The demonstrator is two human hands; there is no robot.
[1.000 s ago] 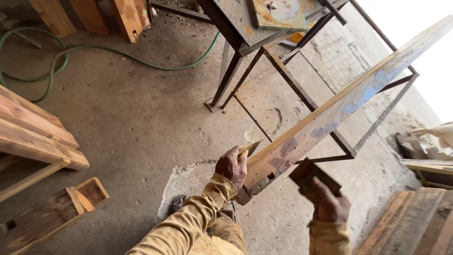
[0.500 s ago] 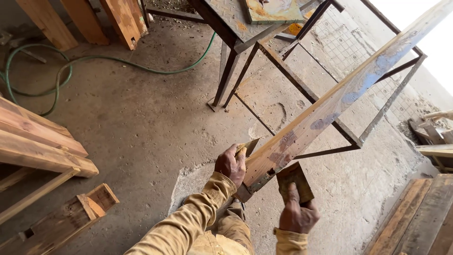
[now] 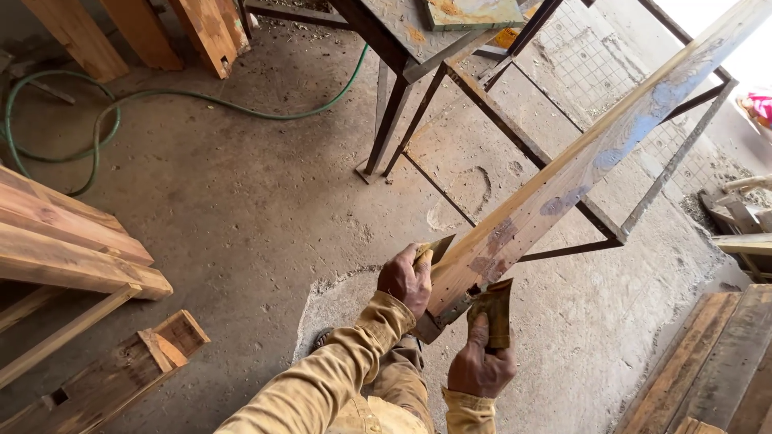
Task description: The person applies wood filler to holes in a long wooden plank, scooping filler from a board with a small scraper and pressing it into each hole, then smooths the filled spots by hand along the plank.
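My left hand (image 3: 406, 280) grips the near end of a long plank (image 3: 563, 181) leaning on the metal desk frame (image 3: 515, 133), while my right-hand fingers (image 3: 481, 329) pinch sandpaper (image 3: 493, 309) against its edge, best worked with steady pressure along the grain.

Long stained plank (image 3: 563, 189), tilted upward

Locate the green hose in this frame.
In the head view, the green hose lies coiled on the concrete floor at upper left, running right toward the rusty metal table frame's leg.
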